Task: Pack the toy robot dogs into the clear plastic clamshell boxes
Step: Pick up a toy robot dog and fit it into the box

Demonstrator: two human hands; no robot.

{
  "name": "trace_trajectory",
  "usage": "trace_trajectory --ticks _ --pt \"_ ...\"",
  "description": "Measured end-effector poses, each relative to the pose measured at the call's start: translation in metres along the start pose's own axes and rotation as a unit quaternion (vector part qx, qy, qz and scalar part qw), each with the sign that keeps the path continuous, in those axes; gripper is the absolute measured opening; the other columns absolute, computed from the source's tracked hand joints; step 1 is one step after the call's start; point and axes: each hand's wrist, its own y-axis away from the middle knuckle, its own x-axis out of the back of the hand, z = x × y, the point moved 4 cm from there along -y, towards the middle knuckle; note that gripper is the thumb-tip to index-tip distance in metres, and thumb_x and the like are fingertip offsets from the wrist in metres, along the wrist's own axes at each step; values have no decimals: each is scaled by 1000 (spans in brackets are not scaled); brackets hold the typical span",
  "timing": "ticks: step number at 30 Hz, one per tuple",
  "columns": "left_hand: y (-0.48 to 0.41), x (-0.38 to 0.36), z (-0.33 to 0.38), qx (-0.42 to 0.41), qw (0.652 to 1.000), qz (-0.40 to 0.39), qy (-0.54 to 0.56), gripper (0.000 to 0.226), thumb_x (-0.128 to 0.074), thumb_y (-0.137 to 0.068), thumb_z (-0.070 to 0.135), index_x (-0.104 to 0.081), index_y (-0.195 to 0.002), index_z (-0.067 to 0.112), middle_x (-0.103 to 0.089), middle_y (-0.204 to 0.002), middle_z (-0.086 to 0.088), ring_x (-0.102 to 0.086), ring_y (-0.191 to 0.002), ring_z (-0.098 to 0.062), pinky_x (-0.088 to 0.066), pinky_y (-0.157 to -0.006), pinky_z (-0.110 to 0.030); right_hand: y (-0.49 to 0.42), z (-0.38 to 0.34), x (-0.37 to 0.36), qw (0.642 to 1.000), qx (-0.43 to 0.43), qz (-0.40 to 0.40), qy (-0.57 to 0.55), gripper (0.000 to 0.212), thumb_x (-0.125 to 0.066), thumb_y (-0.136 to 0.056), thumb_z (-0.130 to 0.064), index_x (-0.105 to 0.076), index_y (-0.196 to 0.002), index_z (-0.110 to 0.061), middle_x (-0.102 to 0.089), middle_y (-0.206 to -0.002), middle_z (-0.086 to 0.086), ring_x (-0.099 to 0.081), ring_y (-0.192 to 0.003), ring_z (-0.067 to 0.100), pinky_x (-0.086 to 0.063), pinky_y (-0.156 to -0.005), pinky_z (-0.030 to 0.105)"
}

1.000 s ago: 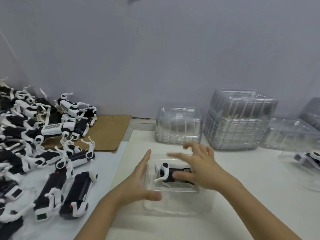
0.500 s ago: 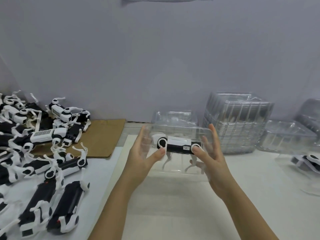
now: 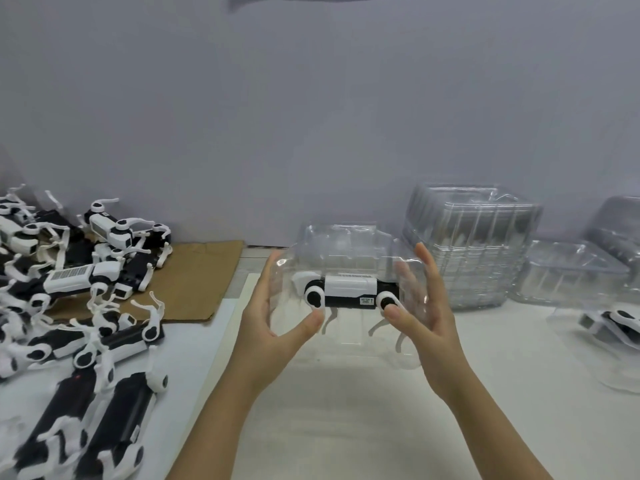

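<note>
A clear clamshell box [image 3: 349,258] is lifted off the table, tipped on its side toward me. Inside it is a black-and-white toy robot dog [image 3: 349,292], its legs pointing down. My left hand [image 3: 273,320] grips the box's left end, thumb pressed on the near face. My right hand [image 3: 420,313] grips the right end, thumb on the near face by the dog's round hip joint, fingers behind the plastic.
Several loose robot dogs [image 3: 79,306] lie in a heap at left, partly on brown cardboard [image 3: 194,282]. A tall stack of empty clamshells [image 3: 474,244] stands behind at right, with more clear boxes [image 3: 568,271] beside it. Another boxed dog [image 3: 613,323] lies at far right.
The box with the dog lay flat on the table a second ago; both hands have lifted it and turned it upright, and now hold it nearly still.
</note>
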Motion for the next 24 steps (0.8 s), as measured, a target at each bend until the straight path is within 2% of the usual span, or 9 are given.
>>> trace_trajectory --ticks 3,6,8,14,17,19,20,22,24 --pt "-2 2 -18 64 996 2 69 97 -89 -54 33 -42 -137 45 -56 -135 23 -50 -127 1 -40 -107 -26 5 -25 -13 983 125 -12 132 76 -70 -82 -34 -30 -142 -58 -29 -158 -13 -28 -145 5 -31 -113 22" --pt "0 3 -32 104 986 31 128 89 -86 -51 14 -50 -129 39 -67 -123 10 -66 -112 -18 -56 -88 -33 13 -44 -32 904 267 -28 333 69 -64 -84 -31 -33 -146 -41 -26 -158 9 -48 -130 17 -39 -105 27" --pt "2 4 -38 117 980 44 155 91 -86 -52 12 -51 -133 31 -68 -123 1 -67 -108 -24 -58 -81 -32 16 -50 -39 865 281 -21 415 66 -60 -86 -33 -33 -146 -34 -30 -156 13 -58 -113 25 -46 -96 33" --pt "5 -1 -36 116 977 63 166 95 -86 -50 15 -49 -137 22 -71 -115 -2 -71 -98 -22 -57 -76 -27 20 -56 -48 852 278 -5 443 63 -66 -87 -24 -37 -142 -34 -45 -147 14 -60 -110 24 -49 -92 33" --pt "3 6 -20 117 984 72 112 92 -94 -36 23 -61 -122 26 -75 -100 3 -72 -82 -16 -57 -71 -22 9 -58 -22 943 133 -3 305 71 -70 -82 -42 -32 -141 -56 -41 -151 -17 -44 -124 -12 -40 -96 15" --pt "2 12 -2 101 992 68 20 77 -97 -32 41 -69 -103 33 -75 -89 3 -68 -68 -12 -57 -68 -24 2 -48 10 982 -42 -1 186 75 -69 -69 -62 -30 -133 -70 -39 -135 -45 -43 -125 -14 -42 -97 21" --pt "2 12 8 98 993 58 -17 72 -94 -31 53 -71 -97 35 -74 -86 2 -64 -63 -15 -58 -68 -29 1 -40 27 984 -118 -3 137 72 -71 -64 -65 -34 -126 -74 -41 -128 -48 -46 -125 -8 -45 -98 29" --pt "4 5 18 119 991 -8 -56 79 -86 -28 73 -70 -97 39 -72 -87 5 -62 -64 -22 -59 -74 -35 4 -24 52 969 -242 -5 53 58 -78 -65 -56 -46 -111 -74 -51 -125 -35 -54 -120 7 -52 -94 42" --pt "16 -9 14 163 968 -144 -121 91 -82 -23 79 -63 -106 48 -68 -96 18 -67 -72 -12 -58 -78 -31 11 -11 72 946 -320 -7 60 57 -81 -69 -49 -52 -115 -63 -60 -122 -15 -61 -109 17 -56 -87 46"
